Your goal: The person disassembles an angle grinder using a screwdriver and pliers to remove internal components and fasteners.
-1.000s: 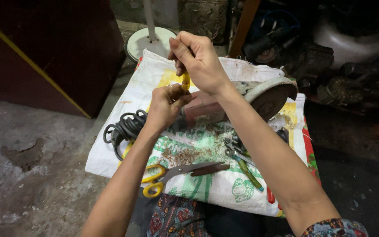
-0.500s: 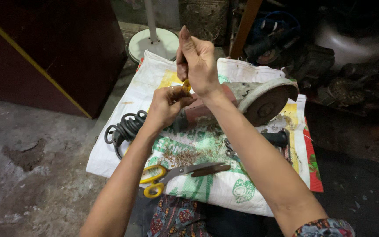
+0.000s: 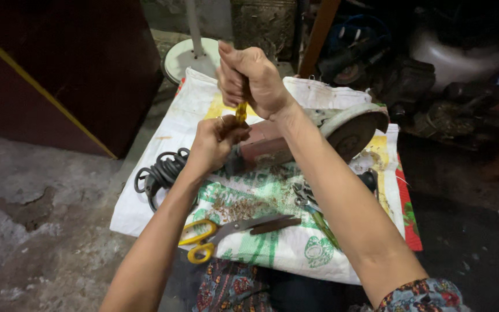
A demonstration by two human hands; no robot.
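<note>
Right hand [image 3: 252, 78] fisted round yellow-handled screwdriver [image 3: 241, 111], held upright over the angle grinder [image 3: 313, 136] on the printed sack [image 3: 261, 242]. Left hand [image 3: 215, 144] clenched at the shaft, steadying the grinder body. Best kept vertical, pressed straight down, turned slowly. Scissors [image 3: 232, 231] lying clear.

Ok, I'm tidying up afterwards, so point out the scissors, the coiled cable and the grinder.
scissors [image 3: 206, 241]: head view, on the yellow handle loops.
coiled cable [image 3: 158, 172]: head view, on the black loops.
grinder [image 3: 350, 128]: head view, on the round disc guard.
</note>
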